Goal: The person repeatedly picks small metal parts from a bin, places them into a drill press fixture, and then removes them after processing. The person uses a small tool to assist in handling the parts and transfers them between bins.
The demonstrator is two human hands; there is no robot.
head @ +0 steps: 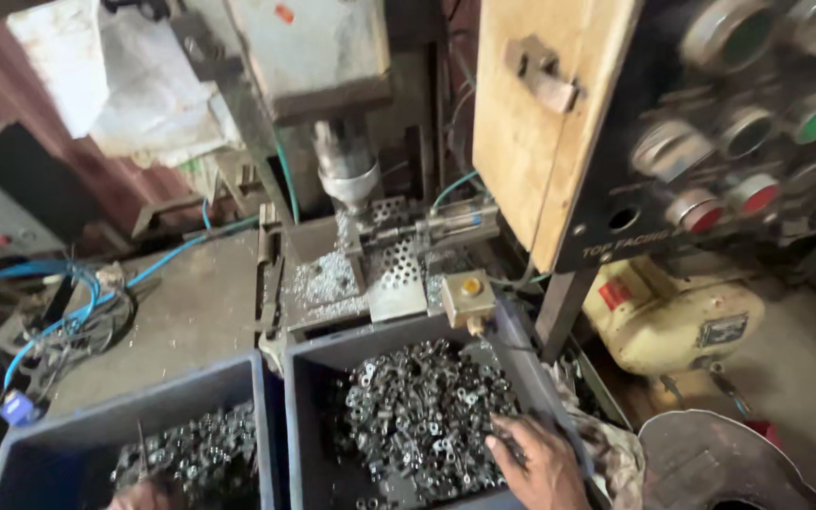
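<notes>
- Right hand (542, 463) deep in the right grey bin (306, 416), resting on a heap of small metal nuts (417, 416); fingers (505, 444) spread a little and pressed down among them, not closed on any single one that could be made out.
- Left hand (144, 494) only just seen at the bottom edge, over the left grey bin (68, 444) with more small metal parts (195, 453); fingers cut off by the edge, so could not tell if apart or together.
- Both bins set side by side right under the drill machine (347, 161), likely so parts were close to grab.
- Bright metal shavings (325, 281) piled on the machine's little table, beside a plate full of holes (397, 269).
- Blue hoses (68, 283) looped over the flat bench (191, 312) on the left.
- Box with round green and red buttons (739, 132) up on the right, near enough to reach.
- Cream motor (672, 316) low on the right.
</notes>
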